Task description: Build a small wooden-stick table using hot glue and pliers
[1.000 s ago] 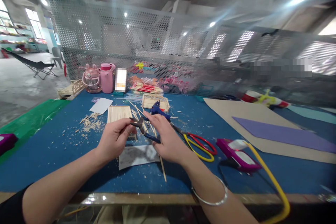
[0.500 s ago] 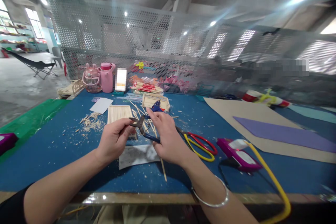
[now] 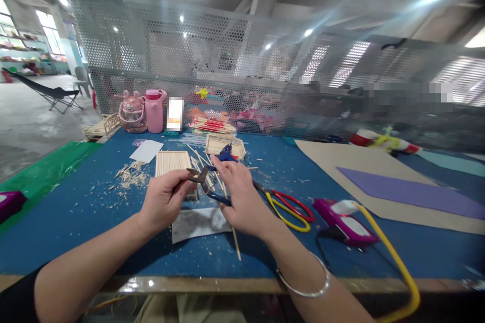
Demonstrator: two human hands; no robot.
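My right hand [image 3: 242, 197] is wrapped round the blue handles of a pair of pliers [image 3: 205, 180], whose jaws point left and stand apart. My left hand [image 3: 166, 197] is closed in a pinch at the jaw tips; whatever lies between its fingers is too small to make out. Behind the hands lies a panel of pale wooden sticks [image 3: 172, 160], partly covered by my left hand. Loose thin sticks [image 3: 235, 242] are scattered under and behind the pliers. A grey-white sheet of paper [image 3: 197, 227] rests on the blue table below both hands.
Scissors with red and yellow handles [image 3: 290, 209] lie right of my right hand. Farther right are a purple device [image 3: 346, 224] with a yellow cable and a purple sheet [image 3: 409, 192]. Wood scraps [image 3: 132, 175] lie left; a pink bottle [image 3: 154, 113] and stick bundles [image 3: 212, 126] stand behind.
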